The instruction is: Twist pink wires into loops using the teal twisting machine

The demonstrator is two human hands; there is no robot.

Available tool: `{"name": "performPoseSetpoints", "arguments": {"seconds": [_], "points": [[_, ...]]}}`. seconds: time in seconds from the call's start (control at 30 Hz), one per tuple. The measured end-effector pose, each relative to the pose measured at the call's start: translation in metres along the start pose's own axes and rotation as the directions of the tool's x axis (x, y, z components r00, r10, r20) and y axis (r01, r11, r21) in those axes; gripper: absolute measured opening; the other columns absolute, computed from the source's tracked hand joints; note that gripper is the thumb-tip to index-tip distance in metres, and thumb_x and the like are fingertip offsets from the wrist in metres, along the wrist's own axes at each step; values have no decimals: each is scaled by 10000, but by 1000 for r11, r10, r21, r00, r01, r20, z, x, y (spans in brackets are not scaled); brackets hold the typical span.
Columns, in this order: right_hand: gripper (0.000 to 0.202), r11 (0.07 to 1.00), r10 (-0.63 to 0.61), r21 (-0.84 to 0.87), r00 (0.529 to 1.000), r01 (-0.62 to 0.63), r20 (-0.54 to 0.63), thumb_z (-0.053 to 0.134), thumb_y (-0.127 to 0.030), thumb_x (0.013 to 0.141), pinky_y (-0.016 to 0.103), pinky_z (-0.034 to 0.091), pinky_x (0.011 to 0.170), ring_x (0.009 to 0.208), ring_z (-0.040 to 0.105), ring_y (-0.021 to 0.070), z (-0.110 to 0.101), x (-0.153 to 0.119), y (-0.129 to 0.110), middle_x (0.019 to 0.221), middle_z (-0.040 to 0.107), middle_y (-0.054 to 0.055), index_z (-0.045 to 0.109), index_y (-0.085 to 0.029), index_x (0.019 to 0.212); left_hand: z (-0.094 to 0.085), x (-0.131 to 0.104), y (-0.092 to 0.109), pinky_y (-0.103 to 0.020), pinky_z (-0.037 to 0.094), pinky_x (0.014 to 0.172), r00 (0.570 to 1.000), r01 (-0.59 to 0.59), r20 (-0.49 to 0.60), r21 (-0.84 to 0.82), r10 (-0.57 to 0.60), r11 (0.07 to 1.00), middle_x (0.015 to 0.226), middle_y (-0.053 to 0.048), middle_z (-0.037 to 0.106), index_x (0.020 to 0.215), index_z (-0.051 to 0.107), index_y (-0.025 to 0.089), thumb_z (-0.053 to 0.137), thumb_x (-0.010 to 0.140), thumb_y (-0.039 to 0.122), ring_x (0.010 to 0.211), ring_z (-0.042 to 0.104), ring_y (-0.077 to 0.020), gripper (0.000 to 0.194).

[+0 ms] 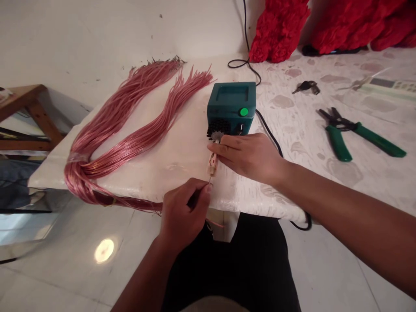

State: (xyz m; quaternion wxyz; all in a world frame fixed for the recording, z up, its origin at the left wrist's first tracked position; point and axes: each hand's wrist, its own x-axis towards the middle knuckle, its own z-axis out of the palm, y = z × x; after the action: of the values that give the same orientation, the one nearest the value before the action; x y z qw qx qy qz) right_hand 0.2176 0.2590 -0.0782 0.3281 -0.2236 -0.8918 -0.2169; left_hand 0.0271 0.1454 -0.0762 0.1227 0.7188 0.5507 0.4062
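My left hand is at the table's front edge, thumb and forefinger pinched on a thin wire. The wire runs up to a small pale cylinder with dark and red marks. My right hand has its fingers closed on this cylinder, right in front of a teal machine. The machine has a green button and a black bristly round part on its front. A large folded bundle of pink wires lies left of the machine, its bend hanging by the edge near my left hand.
Green-handled pliers and a small dark object lie to the right. Red ruffled material stands at the back. A black cable runs behind my right wrist. A wooden stool is at the left.
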Motion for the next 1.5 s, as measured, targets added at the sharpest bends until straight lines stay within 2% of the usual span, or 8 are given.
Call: {"name": "performPoseSetpoints", "arguments": {"seconds": [0.13, 0.5, 0.73, 0.97, 1.17, 1.3, 1.4, 1.5], "points": [[194, 1000, 14, -11, 1000, -14, -15, 554, -217, 1030, 306, 280, 504, 687, 639, 122, 1, 0, -1, 877, 717, 0, 710, -148, 1122, 2, 1, 2, -157, 376, 491, 999, 22, -34, -3, -22, 1000, 572, 68, 595, 790, 675, 164, 593, 904, 136, 482, 485, -48, 144], [193, 1000, 30, 8, 999, -30, -28, 577, -183, 1004, 304, 245, 499, 684, 608, 119, 3, -1, -2, 931, 726, 18, 717, -141, 1131, 4, 6, 6, -179, 364, 493, 999, 53, -9, 37, -52, 998, 574, 64, 595, 791, 679, 170, 582, 913, 153, 493, 492, -58, 157], [214, 999, 33, 22, 999, -32, -13, 544, -179, 1013, 296, 277, 509, 755, 651, 137, 5, -2, -2, 974, 731, 28, 704, -146, 1153, 6, 10, 11, -185, 336, 479, 994, 105, 15, 92, -107, 990, 530, 83, 524, 725, 623, 174, 595, 895, 145, 456, 413, -51, 174], [277, 998, 47, 32, 999, -48, 12, 530, -143, 991, 284, 304, 519, 741, 649, 127, 4, -3, -1, 1004, 726, 25, 680, -154, 1224, 7, 10, 14, -196, 338, 479, 991, 134, -8, 73, -133, 988, 530, 80, 517, 738, 659, 180, 593, 889, 145, 473, 416, -63, 169], [300, 990, 99, 96, 995, -101, 28, 519, -151, 971, 277, 271, 516, 734, 650, 135, 5, -3, -1, 990, 741, 12, 677, -181, 1224, 8, 10, 16, -196, 362, 489, 989, 144, -27, 63, -143, 988, 535, 75, 531, 745, 678, 185, 590, 888, 149, 486, 435, -71, 171], [396, 957, 141, 241, 986, -160, 92, 556, -192, 899, 258, 312, 533, 660, 624, 132, -2, -3, -2, 924, 731, -4, 642, -211, 1285, 9, 11, 17, -195, 380, 490, 989, 148, -37, 59, -146, 987, 526, 71, 530, 718, 660, 185, 598, 883, 148, 485, 456, -76, 180], [429, 885, 358, 297, 932, -358, 58, 559, -212, 868, 264, 379, 573, 590, 584, 138, -12, -1, 7, 765, 679, -23, 637, -226, 1289, 8, 11, 17, -198, 379, 470, 987, 156, -40, 58, -154, 986, 512, 68, 535, 725, 677, 189, 602, 881, 158, 466, 455, -79, 176], [328, 761, 627, 261, 776, -593, -64, 533, -245, 942, 302, 411, 635, 607, 583, 170, -17, -1, 25, 659, 614, -14, 668, -196, 1237, 7, 11, 15, -193, 362, 446, 987, 159, -33, 47, -157, 986, 510, 64, 549, 742, 704, 187, 601, 882, 162, 457, 459, -75, 176]]}}
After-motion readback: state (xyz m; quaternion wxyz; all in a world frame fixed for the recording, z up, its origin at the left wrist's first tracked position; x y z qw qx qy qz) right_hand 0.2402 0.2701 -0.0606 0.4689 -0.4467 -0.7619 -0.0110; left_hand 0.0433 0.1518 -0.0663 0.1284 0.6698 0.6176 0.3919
